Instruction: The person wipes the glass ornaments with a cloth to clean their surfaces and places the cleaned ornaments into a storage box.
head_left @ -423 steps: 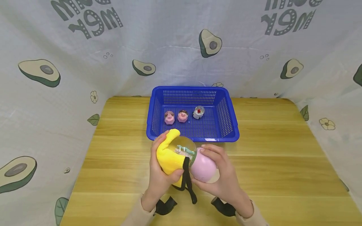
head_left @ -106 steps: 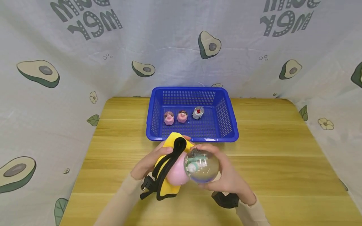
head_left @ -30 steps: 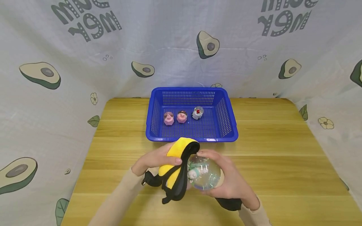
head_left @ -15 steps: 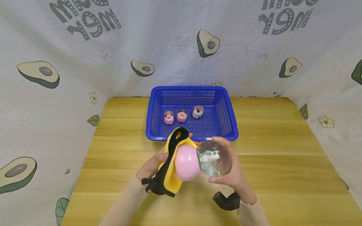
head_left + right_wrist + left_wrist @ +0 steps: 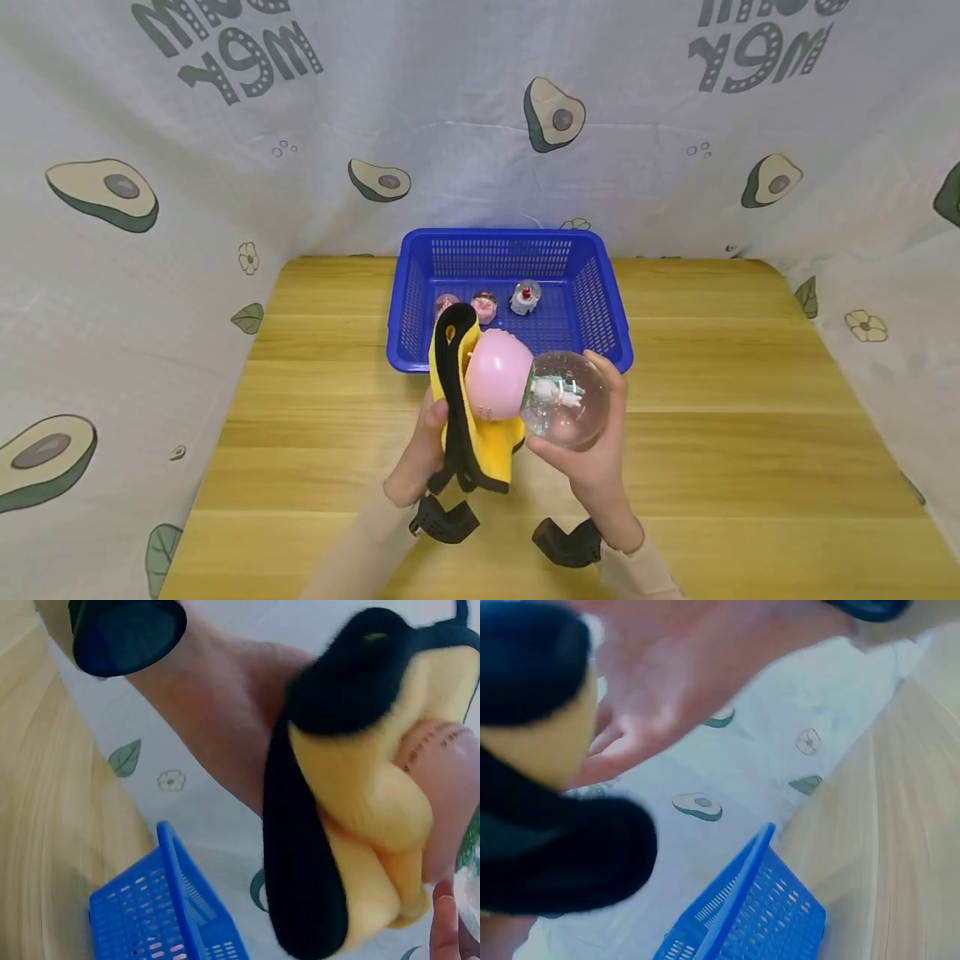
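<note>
My left hand grips a yellow cloth with black edging, folded against the pink round base of a large snow globe. Its other fingers are hidden behind the cloth. The globe lies sideways in the air, its clear dome pointing right, with a small white figure inside. My right hand holds the dome between thumb and fingers. In the right wrist view the cloth bunches against the pink base, with a right fingertip close below.
A blue basket stands behind the hands on the wooden table. Inside are two small pink snow globes, one partly near the cloth, and a white one with a red top. A printed curtain hangs behind.
Earlier the cloth was around the dome while the right hand held the base; now the cloth is at the base and the right hand holds the dome. Lately both hands rose toward the basket.
</note>
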Tool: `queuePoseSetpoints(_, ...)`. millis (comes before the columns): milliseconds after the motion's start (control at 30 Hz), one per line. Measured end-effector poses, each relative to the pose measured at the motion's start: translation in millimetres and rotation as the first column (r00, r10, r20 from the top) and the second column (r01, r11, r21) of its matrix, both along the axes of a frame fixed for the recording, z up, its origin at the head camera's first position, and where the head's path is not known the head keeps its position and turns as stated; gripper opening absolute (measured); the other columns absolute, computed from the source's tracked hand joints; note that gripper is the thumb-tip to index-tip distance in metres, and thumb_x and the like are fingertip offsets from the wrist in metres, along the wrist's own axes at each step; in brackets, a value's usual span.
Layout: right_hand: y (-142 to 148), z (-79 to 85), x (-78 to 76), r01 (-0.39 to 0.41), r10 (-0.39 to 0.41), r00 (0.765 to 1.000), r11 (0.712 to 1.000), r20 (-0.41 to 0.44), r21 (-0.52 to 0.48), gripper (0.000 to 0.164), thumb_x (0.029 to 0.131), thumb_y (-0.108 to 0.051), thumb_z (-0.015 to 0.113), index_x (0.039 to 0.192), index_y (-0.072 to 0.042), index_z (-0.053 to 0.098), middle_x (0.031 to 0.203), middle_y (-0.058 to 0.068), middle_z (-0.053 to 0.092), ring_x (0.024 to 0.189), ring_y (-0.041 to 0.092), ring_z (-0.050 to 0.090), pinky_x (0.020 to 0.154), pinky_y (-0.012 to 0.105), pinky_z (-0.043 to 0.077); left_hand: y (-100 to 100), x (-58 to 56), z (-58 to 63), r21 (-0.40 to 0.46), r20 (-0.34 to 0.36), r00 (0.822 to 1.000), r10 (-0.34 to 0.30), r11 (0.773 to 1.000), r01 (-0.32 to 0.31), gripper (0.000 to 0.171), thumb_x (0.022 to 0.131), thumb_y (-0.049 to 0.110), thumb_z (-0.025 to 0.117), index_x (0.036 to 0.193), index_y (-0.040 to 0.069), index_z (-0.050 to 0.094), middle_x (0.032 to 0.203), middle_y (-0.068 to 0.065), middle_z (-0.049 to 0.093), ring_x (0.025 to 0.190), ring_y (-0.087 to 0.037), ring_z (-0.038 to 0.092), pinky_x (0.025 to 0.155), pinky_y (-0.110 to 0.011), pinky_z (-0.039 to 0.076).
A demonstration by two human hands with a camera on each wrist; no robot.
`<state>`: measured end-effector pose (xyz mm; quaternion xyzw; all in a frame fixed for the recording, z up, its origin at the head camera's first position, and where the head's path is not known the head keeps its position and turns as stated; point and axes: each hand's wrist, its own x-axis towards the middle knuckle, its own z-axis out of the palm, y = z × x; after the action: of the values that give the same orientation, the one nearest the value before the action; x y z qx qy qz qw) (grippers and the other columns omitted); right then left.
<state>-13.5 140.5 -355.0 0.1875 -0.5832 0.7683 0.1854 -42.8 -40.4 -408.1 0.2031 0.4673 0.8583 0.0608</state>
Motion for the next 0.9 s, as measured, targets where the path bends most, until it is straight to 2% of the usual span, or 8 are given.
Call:
queuePoseSetpoints(167, 1.0, 0.3, 0.1, 0.054, -0.054, 0.999, 0.996, -0.003, 0.071, 0.09, 0.069, -0.004, 0.084, 0.14, 0.002, 0.03, 0.136, 0.013, 0.038, 0.12, 0.03, 0.039, 0.091, 0.03, 0.048, 10.1, 5.7, 22.8, -0.09, -0.17, 0.974, 0.152, 0.982, -0.169, 0.083, 0.083, 0.054, 0.067, 0.142, 0.01, 0.03, 0.13, -0.005, 0.047, 0.111, -0.017, 0.05, 0.096, -0.031, 0.044)
queuePoseSetpoints(300, 11.3, 3.7, -2.0, 0.021, -0.026, 0.999, 0.98, 0.026, 0.196, 0.089, 0.065, 0.009, 0.079, 0.139, 0.004, 0.03, 0.138, 0.012, 0.036, 0.12, 0.027, 0.04, 0.092, 0.029, 0.047, 3.2, 2.2, 30.0, -0.234, -0.368, 0.908, 0.197, 0.926, -0.296, 0.098, 0.078, 0.044, 0.075, 0.148, 0.006, 0.019, 0.148, -0.013, 0.029, 0.129, -0.031, 0.035, 0.104, -0.039, 0.036)
queuePoseSetpoints(367, 18.3, 7.4, -3.9, -0.01, -0.008, 0.998, 0.958, 0.061, 0.285, 0.092, 0.061, 0.015, 0.078, 0.139, 0.004, 0.031, 0.138, 0.011, 0.037, 0.119, 0.026, 0.042, 0.092, 0.027, 0.046, -3.5, -0.6, 32.5, -0.313, -0.484, 0.857, 0.176, 0.88, -0.358, 0.102, 0.074, 0.04, 0.08, 0.149, 0.008, 0.019, 0.149, -0.017, 0.024, 0.132, -0.035, 0.028, 0.106, -0.043, 0.032)
queuePoseSetpoints(467, 27.7, 13.2, -7.9, -0.055, 0.016, 0.995, 0.911, 0.1, 0.409, 0.098, 0.055, 0.018, 0.079, 0.14, 0.002, 0.035, 0.136, 0.01, 0.04, 0.114, 0.024, 0.046, 0.089, 0.027, 0.048, -12.5, -3.3, 35.7, -0.429, -0.648, 0.757, 0.086, 0.78, -0.456, 0.109, 0.065, 0.031, 0.087, 0.149, 0.01, 0.021, 0.147, -0.019, 0.025, 0.133, -0.037, 0.027, 0.107, -0.047, 0.03)
queuePoseSetpoints(600, 35.0, 18.4, -11.6, -0.059, 0.025, 0.997, 0.852, 0.072, 0.52, 0.103, 0.05, 0.014, 0.084, 0.141, 0.001, 0.037, 0.135, 0.011, 0.044, 0.11, 0.024, 0.048, 0.087, 0.026, 0.049, -17.5, -3.1, 40.9, -0.517, -0.747, 0.663, -0.049, 0.669, -0.533, 0.118, 0.053, 0.023, 0.091, 0.148, 0.011, 0.022, 0.145, -0.017, 0.028, 0.132, -0.036, 0.031, 0.106, -0.049, 0.032)
queuePoseSetpoints(733, 38.0, 21.4, -12.4, -0.047, 0.017, 0.998, 0.85, 0.063, 0.524, 0.103, 0.048, 0.014, 0.083, 0.14, 0.002, 0.036, 0.133, 0.011, 0.046, 0.11, 0.019, 0.048, 0.088, 0.025, 0.046, -14.7, 0.5, 42.3, -0.516, -0.803, 0.585, -0.109, 0.619, -0.592, 0.114, 0.052, 0.023, 0.091, 0.144, 0.009, 0.026, 0.142, -0.017, 0.033, 0.128, -0.035, 0.035, 0.105, -0.049, 0.033)
queuePoseSetpoints(833, 38.5, 23.1, -12.8, -0.07, 0.031, 0.996, 0.865, 0.086, 0.498, 0.099, 0.049, 0.015, 0.081, 0.138, 0.003, 0.038, 0.132, 0.012, 0.047, 0.111, 0.019, 0.048, 0.089, 0.025, 0.045, -9.3, 4.0, 39.8, -0.48, -0.852, 0.503, -0.149, 0.606, -0.634, 0.113, 0.052, 0.022, 0.09, 0.144, 0.007, 0.026, 0.14, -0.019, 0.035, 0.127, -0.035, 0.037, 0.105, -0.052, 0.031)
queuePoseSetpoints(900, 38.6, 24.1, -12.7, -0.1, 0.057, 0.993, 0.87, 0.104, 0.484, 0.096, 0.052, 0.016, 0.079, 0.138, 0.004, 0.038, 0.132, 0.013, 0.046, 0.112, 0.02, 0.047, 0.09, 0.025, 0.045, -6.0, 6.2, 37.4, -0.456, -0.873, 0.461, -0.16, 0.605, -0.653, 0.116, 0.052, 0.021, 0.089, 0.146, 0.006, 0.023, 0.14, -0.021, 0.034, 0.127, -0.035, 0.038, 0.106, -0.052, 0.029)
